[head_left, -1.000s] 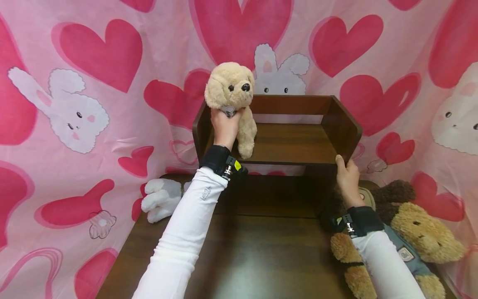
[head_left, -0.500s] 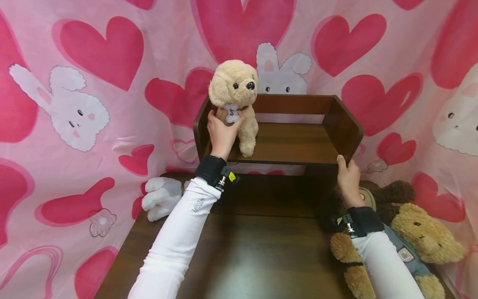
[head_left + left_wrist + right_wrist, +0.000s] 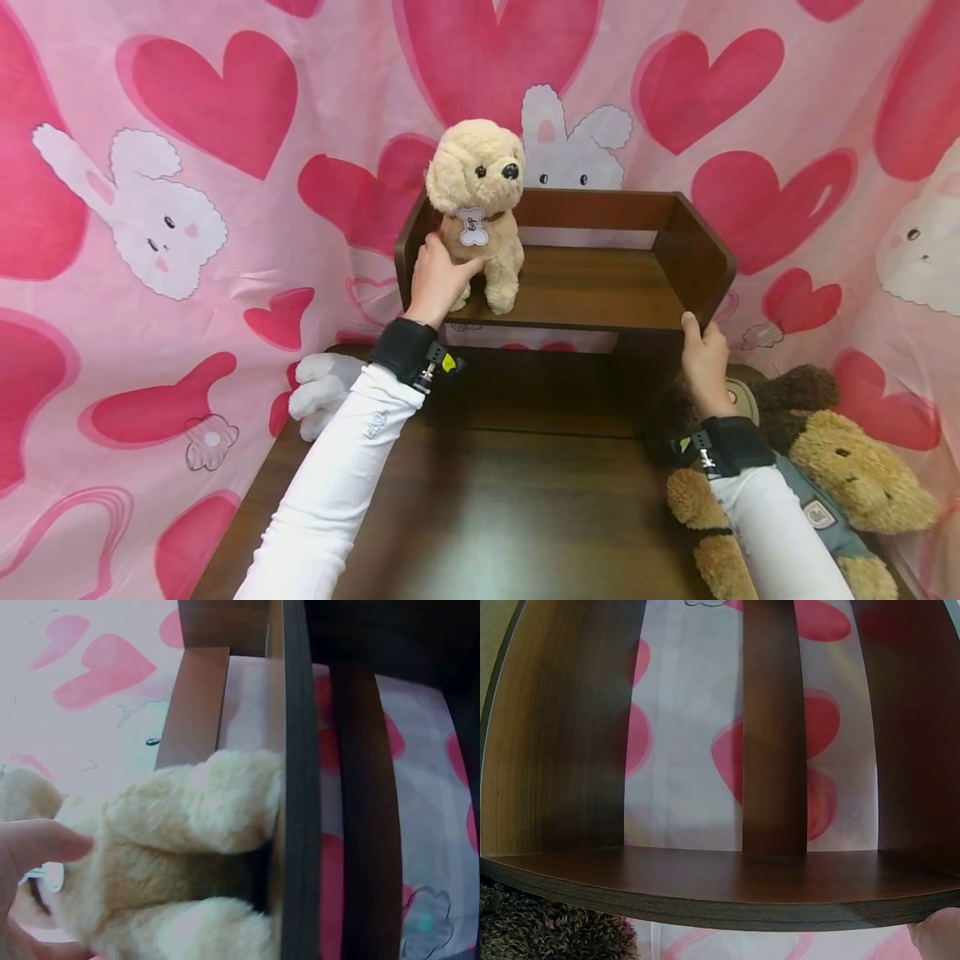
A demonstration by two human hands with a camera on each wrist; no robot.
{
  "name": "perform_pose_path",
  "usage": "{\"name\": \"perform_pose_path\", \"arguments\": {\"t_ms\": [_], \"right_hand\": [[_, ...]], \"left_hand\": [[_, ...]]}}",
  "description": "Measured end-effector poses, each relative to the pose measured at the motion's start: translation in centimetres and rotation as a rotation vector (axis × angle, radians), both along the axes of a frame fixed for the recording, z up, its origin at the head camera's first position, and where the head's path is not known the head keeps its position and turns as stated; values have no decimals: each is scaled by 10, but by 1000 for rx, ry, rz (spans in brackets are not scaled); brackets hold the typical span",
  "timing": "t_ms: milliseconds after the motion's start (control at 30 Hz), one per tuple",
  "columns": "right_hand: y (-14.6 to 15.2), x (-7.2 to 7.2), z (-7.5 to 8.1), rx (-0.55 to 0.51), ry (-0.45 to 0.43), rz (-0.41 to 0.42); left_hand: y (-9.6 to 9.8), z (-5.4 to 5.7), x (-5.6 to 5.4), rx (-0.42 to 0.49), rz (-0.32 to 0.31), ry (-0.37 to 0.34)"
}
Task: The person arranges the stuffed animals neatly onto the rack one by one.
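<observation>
My left hand grasps the plush dog at its chest, thumb below the bone-shaped tag. The dog is upright on the left end of the upper shelf, just above the head view's centre. Right of centre, my right hand grips the shelf's front right corner. Farther out, a teddy bear lies lower right; a pale plush toy sits lower left, partly behind my left sleeve.

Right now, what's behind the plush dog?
Past the plush dog you can see the back rail of the shelf and, farther back, the pink heart-print backdrop. The dog's body covers the shelf directly behind it, so I can't tell whether anything small is hidden there.
</observation>
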State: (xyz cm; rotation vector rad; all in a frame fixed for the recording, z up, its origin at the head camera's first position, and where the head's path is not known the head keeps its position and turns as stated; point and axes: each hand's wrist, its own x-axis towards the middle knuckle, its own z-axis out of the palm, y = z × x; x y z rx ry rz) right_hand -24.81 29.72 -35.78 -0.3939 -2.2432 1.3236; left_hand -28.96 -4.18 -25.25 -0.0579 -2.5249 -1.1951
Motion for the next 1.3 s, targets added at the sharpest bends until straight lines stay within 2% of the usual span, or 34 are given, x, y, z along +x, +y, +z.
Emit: {"name": "perform_pose_path", "arguments": {"t_ms": [133,300,700,867,1033,1300], "right_hand": [[0,0,1,-11,3,6],[0,0,1,-7,7,-2],[2,1,1,-15,0,7],[2,2,2,-14,-16,1],[1,1,1,10,-18,-18],[0,4,1,-35,-24,16]], "left_hand": [[-7,8,2,-87,-19,-76],[-14,16,5,-206,-80,-153],[-19,32,13,-424,-225,-245],[-19,32,15,-472,-275,-273],[-23,28,18,-511,-295,-278],[-31,26,25,-559,-318,-292]]}}
